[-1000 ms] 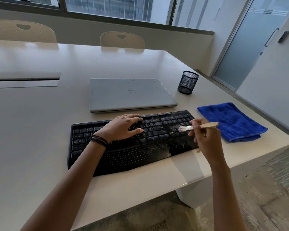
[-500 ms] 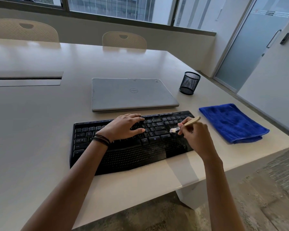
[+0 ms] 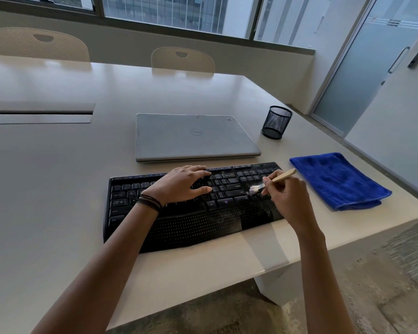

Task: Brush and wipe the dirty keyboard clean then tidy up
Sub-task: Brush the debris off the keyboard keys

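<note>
A black keyboard (image 3: pixel 179 222) with a dotted palm rest lies near the table's front edge, with pale dust on its right part. My left hand (image 3: pixel 181 183) rests flat on the middle keys, fingers spread. My right hand (image 3: pixel 287 201) grips a small wooden-handled brush (image 3: pixel 279 177), whose white bristles touch the keys at the keyboard's right end. A folded blue cloth (image 3: pixel 336 179) lies on the table just right of the keyboard.
A shut grey laptop (image 3: pixel 191 138) lies behind the keyboard. A black mesh pen cup (image 3: pixel 276 122) stands to its right. The table edge (image 3: pixel 203 297) runs close in front, and its right edge lies just past the cloth. Two chairs (image 3: pixel 182 60) stand at the far side.
My right hand swept the brush from the keyboard's right end leftward over the keys, then back a little to the right. The left hand stayed on the keys.
</note>
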A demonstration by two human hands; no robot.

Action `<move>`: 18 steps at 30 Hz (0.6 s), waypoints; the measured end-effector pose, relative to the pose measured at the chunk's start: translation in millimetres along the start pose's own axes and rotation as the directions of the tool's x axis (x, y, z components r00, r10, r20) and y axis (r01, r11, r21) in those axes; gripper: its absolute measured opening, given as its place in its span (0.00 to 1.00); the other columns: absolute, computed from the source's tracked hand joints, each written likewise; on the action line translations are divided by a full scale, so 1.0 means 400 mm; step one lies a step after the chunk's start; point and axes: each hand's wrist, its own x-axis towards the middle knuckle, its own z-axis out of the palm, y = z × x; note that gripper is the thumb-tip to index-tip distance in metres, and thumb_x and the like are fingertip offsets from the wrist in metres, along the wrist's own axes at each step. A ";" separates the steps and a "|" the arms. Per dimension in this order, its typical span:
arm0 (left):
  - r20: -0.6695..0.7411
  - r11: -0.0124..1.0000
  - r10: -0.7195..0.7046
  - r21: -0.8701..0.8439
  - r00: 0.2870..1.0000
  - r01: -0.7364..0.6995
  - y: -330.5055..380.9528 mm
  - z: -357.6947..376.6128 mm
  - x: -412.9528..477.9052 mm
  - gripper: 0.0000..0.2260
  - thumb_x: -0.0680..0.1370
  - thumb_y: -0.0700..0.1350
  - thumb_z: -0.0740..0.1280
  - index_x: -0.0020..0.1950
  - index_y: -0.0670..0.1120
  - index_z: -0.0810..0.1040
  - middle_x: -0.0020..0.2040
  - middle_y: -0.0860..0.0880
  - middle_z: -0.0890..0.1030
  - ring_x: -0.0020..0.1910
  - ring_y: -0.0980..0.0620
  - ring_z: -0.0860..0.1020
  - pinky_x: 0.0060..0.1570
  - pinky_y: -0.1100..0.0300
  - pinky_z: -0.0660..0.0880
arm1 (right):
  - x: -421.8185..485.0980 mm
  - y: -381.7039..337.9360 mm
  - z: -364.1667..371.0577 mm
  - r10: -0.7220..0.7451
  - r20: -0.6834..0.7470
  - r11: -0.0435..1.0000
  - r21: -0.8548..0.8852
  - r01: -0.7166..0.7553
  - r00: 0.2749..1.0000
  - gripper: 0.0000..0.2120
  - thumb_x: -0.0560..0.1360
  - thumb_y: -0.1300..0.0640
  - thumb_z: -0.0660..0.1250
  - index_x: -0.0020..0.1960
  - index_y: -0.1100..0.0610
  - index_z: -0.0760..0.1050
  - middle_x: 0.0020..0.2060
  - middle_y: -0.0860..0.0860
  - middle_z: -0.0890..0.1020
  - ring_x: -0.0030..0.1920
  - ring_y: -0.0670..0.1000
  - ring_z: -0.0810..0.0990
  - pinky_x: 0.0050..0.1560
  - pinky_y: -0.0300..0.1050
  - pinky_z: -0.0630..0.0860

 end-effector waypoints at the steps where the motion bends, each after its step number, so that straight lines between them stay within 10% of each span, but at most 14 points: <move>1: -0.001 1.000 0.001 0.002 1.000 -0.001 0.001 0.001 0.000 0.26 0.78 0.60 0.58 0.73 0.50 0.64 0.74 0.50 0.63 0.72 0.51 0.62 0.71 0.52 0.60 | -0.001 0.000 -0.001 0.005 -0.020 1.000 -0.019 -0.005 1.000 0.06 0.76 0.54 0.64 0.43 0.54 0.76 0.32 0.48 0.83 0.33 0.41 0.80 0.36 0.41 0.79; 18: 0.004 1.000 -0.004 0.019 1.000 0.004 0.004 0.000 0.001 0.26 0.78 0.59 0.58 0.74 0.50 0.63 0.74 0.49 0.63 0.72 0.51 0.62 0.71 0.53 0.60 | 0.007 -0.010 0.006 0.011 0.000 1.000 0.028 -0.011 1.000 0.06 0.76 0.56 0.65 0.42 0.55 0.75 0.31 0.49 0.83 0.29 0.38 0.79 0.34 0.36 0.78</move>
